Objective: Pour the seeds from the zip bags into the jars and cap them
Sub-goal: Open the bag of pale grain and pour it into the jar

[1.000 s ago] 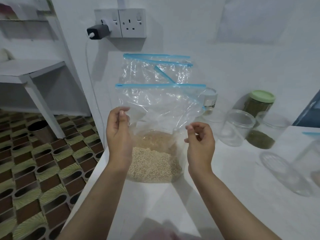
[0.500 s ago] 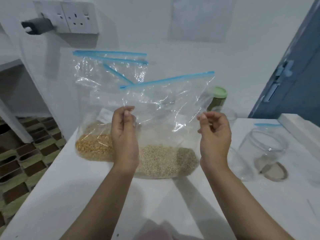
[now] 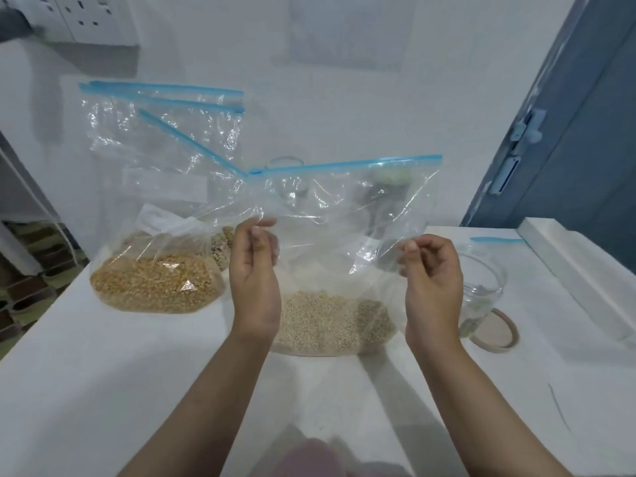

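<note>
Both hands hold one clear zip bag (image 3: 344, 208) upright above the white worktop (image 3: 137, 390). The left hand (image 3: 254, 280) pinches the plastic of its left side between thumb and curled fingers, and the right hand (image 3: 432, 284) pinches the right side in the same way. The bag's blue zip strip (image 3: 344, 164) runs along the top, tilted a little up to the right. Pale small seeds (image 3: 323, 321) fill its bottom, which rests on the worktop near the middle.

Toward the left edge of the worktop stands a second bag (image 3: 155, 215) with yellow seeds (image 3: 155, 284) heaped in its base. More bags stand behind it against the wall, one showing brownish seeds (image 3: 222, 249).

Near the right edge a clear jar (image 3: 481, 287) stands uncapped, with a little dark-green matter at its bottom. A round lid (image 3: 495, 332) lies flat just beside it. Behind the held bag, along the back edge, another glass jar (image 3: 285, 166) shows through the plastic, contents unclear.
</note>
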`<state>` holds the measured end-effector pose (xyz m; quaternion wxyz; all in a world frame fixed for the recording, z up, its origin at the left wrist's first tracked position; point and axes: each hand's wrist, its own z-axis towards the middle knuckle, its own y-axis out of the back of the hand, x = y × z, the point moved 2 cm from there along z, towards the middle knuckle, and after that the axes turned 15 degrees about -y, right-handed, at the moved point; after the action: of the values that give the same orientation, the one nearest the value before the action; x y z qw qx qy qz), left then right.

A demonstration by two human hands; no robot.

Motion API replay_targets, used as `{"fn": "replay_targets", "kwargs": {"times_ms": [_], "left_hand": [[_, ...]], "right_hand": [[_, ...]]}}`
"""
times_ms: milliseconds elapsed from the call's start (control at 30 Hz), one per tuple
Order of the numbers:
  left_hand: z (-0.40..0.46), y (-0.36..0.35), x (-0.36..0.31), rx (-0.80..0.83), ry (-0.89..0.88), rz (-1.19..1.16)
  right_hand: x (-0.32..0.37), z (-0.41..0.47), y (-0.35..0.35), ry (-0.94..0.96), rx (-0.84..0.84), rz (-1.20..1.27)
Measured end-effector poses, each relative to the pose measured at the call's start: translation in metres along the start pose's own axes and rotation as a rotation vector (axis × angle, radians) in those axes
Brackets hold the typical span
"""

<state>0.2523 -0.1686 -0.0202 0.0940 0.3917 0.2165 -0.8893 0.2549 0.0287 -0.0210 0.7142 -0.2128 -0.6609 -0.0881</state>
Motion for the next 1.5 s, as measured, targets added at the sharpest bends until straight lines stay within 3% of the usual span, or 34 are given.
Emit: {"fn": "replay_targets", "kwargs": {"times_ms": [133, 300, 433, 533, 833, 967, 1133, 1267, 1500], "left_hand": [[0.002, 0.001, -0.003, -0.05, 0.007, 0.053], [0.012, 0.002, -0.01, -0.032, 0.135, -0.051], [0.024, 0.002, -0.016, -0.071, 0.106, -0.015], [0.034, -0.002, -0.024, -0.094, 0.066, -0.008], [0.065, -0.002, -0.058, -0.135, -0.117, -0.031], [0.065, -0.005, -0.06, -0.052, -0.146, -0.001], [0.064, -0.011, -0.069, 0.205, -0.313, 0.167], [0.062, -0.025, -0.079, 0.43, -0.426, 0.297], [0.055, -0.034, -0.085, 0.491, -0.478, 0.29]], "right_hand": [[0.01, 0.003, -0.001, -0.11, 0.157, 0.082], [0.044, 0.036, -0.008, -0.361, 0.282, 0.138], [0.069, 0.048, -0.012, -0.096, 0.274, -0.016], [0.077, 0.043, -0.016, 0.059, 0.219, 0.011], [0.1, 0.025, -0.028, 0.248, 0.204, 0.132], [0.098, 0.02, -0.033, 0.323, 0.116, -0.123], [0.083, 0.015, -0.045, 0.673, 0.047, -0.54], [0.095, 0.006, -0.049, 0.804, 0.076, -0.627], [0.108, -0.008, -0.068, 0.86, 0.199, -0.626]]}}
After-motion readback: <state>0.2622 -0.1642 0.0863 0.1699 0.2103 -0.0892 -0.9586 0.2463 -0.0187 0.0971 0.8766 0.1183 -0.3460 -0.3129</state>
